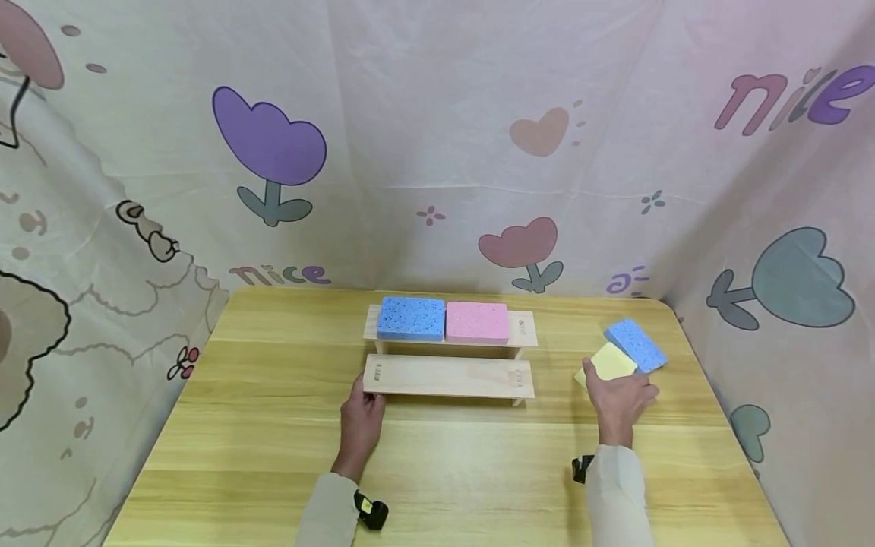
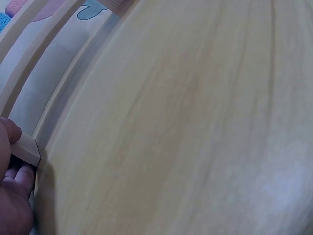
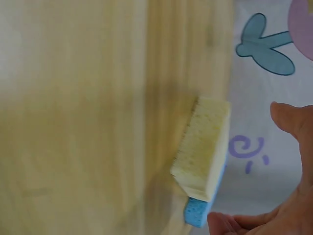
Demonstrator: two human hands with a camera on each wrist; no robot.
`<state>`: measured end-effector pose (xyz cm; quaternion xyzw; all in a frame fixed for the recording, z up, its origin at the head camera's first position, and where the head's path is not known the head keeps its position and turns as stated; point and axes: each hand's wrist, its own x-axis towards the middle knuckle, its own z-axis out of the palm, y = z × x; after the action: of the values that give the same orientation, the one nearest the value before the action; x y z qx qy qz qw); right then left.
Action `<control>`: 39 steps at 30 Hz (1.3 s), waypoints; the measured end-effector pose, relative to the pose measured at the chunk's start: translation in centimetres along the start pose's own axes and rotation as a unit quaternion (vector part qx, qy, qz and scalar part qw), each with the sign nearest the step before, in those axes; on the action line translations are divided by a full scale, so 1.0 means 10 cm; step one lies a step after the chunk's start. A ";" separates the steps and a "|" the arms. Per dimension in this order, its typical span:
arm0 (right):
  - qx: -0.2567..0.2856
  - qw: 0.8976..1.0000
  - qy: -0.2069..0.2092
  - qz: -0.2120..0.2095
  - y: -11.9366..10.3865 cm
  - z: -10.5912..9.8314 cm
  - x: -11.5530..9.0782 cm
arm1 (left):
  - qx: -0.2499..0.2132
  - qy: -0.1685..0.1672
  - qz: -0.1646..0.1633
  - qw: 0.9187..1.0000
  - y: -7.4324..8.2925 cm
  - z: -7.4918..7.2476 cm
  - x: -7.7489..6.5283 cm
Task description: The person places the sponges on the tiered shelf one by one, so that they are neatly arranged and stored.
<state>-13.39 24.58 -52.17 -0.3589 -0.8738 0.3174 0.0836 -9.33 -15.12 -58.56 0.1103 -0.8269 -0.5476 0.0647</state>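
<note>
A two-tier wooden step shelf point(image 1: 447, 377) stands at the middle of the table. My left hand point(image 1: 362, 422) holds its front left corner, and in the left wrist view the thumb and fingers lie around the end of a wooden leg point(image 2: 27, 149). My right hand point(image 1: 618, 399) is over the near side of a yellow sponge point(image 1: 611, 363). In the right wrist view, the thumb and fingers are spread apart, with the yellow sponge beyond the gap. That sponge partly overlaps a blue sponge point(image 1: 639, 343) behind it.
On the shelf's rear tier sit a speckled blue sponge point(image 1: 410, 317) and a pink sponge point(image 1: 477, 323) side by side. The wooden table point(image 1: 465, 471) meets a printed cloth backdrop point(image 1: 410, 152) at the back and sides.
</note>
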 end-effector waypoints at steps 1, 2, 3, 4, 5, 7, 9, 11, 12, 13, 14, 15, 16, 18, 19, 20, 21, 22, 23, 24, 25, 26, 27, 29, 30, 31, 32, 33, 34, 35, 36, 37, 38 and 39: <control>-0.001 1.000 0.005 0.000 0.00 0.02 -0.01 | 0.002 0.000 -0.001 1.000 0.00 0.00 0.00; -0.001 1.000 0.007 0.001 0.01 0.04 -0.01 | 0.004 -0.001 -0.003 1.000 0.00 0.00 0.00; -0.007 1.000 0.007 0.002 0.01 0.05 -0.01 | 0.005 -0.001 -0.004 1.000 0.00 0.00 0.00; -0.014 1.000 0.005 0.003 0.01 0.07 -0.01 | 0.007 -0.001 -0.005 1.000 0.00 0.00 0.00; -0.021 1.000 0.000 0.005 0.02 0.08 -0.02 | 0.008 -0.001 -0.006 1.000 0.00 0.00 0.01; -0.033 0.999 -0.013 0.005 0.02 0.10 -0.02 | 0.008 0.001 -0.006 1.000 0.01 0.00 0.01; -0.046 0.999 -0.023 0.001 0.03 0.12 -0.01 | 0.008 0.001 -0.005 1.000 0.01 0.00 0.01; -0.054 0.998 -0.030 -0.002 0.04 0.14 -0.01 | 0.009 0.000 -0.005 1.000 0.01 0.00 0.01; -0.056 0.998 -0.033 -0.001 0.04 0.15 -0.01 | 0.010 -0.001 -0.005 1.000 0.01 0.00 0.01; -0.060 0.998 -0.036 0.000 0.05 0.16 0.00 | 0.010 -0.003 -0.007 1.000 0.01 0.00 0.01; -0.058 0.998 -0.037 0.003 0.05 0.17 0.00 | 0.010 -0.004 -0.008 1.000 0.01 0.00 0.01; -0.055 0.998 -0.041 0.007 0.05 0.18 0.00 | 0.009 -0.006 -0.010 1.000 0.01 0.00 0.01; -0.055 0.997 -0.044 0.010 0.05 0.18 0.00 | 0.009 -0.007 -0.011 1.000 0.00 0.00 0.01; -0.053 0.997 -0.046 0.014 0.04 0.21 0.00 | 0.009 -0.008 -0.010 1.000 0.00 -0.01 0.01; -0.051 0.997 -0.046 0.017 0.03 0.22 0.00 | 0.008 -0.008 -0.010 1.000 0.00 -0.01 0.01; -0.049 0.998 -0.045 0.021 0.02 0.23 0.00 | 0.007 -0.007 -0.008 1.000 0.00 -0.01 0.01; -0.048 0.998 -0.044 0.022 0.01 0.24 0.00 | 0.007 -0.007 -0.007 1.000 -0.01 -0.01 0.01; -0.047 0.998 -0.042 0.024 0.01 0.25 0.00 | 0.007 -0.007 -0.006 1.000 -0.01 -0.01 0.01; -0.049 0.998 -0.041 0.026 0.00 0.26 0.00 | 0.007 -0.007 -0.004 1.000 -0.01 -0.01 0.01; -0.052 0.997 -0.040 0.027 0.00 0.28 0.00 | 0.006 -0.006 -0.003 1.000 0.00 -0.01 0.00; -0.058 0.997 -0.040 0.029 0.00 0.28 0.01 | 0.006 -0.006 -0.002 1.000 0.00 -0.01 0.00; -0.068 0.997 -0.040 0.028 0.00 0.29 0.01 | 0.007 -0.005 0.001 1.000 0.00 -0.01 0.00; -0.075 0.996 -0.041 0.028 0.00 0.30 0.02 | 0.006 -0.005 0.002 1.000 0.00 -0.01 0.00; -0.091 0.995 -0.044 0.027 -0.01 0.32 0.03 | 0.010 -0.003 0.007 1.000 0.01 -0.01 0.00; -0.097 0.994 -0.042 0.026 0.00 0.33 0.04 | 0.011 -0.002 0.009 1.000 0.01 -0.01 0.00; -0.099 0.994 -0.041 0.027 -0.01 0.34 0.04 | 0.013 -0.001 0.011 1.000 0.01 -0.01 0.00; -0.100 0.994 -0.040 0.029 -0.01 0.35 0.05 | 0.014 0.000 0.011 1.000 0.02 -0.01 0.00; -0.099 0.994 -0.038 0.033 -0.02 0.35 0.04 | 0.016 0.001 0.009 1.000 0.02 -0.01 0.00; -0.098 0.994 -0.036 0.036 -0.02 0.36 0.04 | 0.017 0.001 0.009 1.000 0.02 -0.01 0.00; -0.097 0.994 -0.032 0.039 -0.03 0.37 0.04 | 0.017 0.001 0.008 1.000 0.02 -0.01 0.00; -0.094 0.994 -0.029 0.043 -0.03 0.37 0.04 | 0.014 0.001 0.005 1.000 0.02 -0.01 0.00; -0.089 0.995 -0.027 0.047 -0.03 0.37 0.04 | 0.013 0.000 0.004 1.000 0.02 -0.01 0.00; -0.085 0.995 -0.025 0.048 -0.03 0.37 0.03 | 0.012 -0.001 0.002 1.000 0.01 -0.01 0.00; -0.078 0.995 -0.023 0.051 -0.03 0.37 0.03 | 0.010 -0.002 0.003 1.000 0.01 -0.01 0.00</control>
<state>-15.18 22.77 -54.92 -0.4009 -0.8782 0.2602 0.0188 -9.29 -15.13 -58.44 0.1072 -0.8326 -0.5396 0.0633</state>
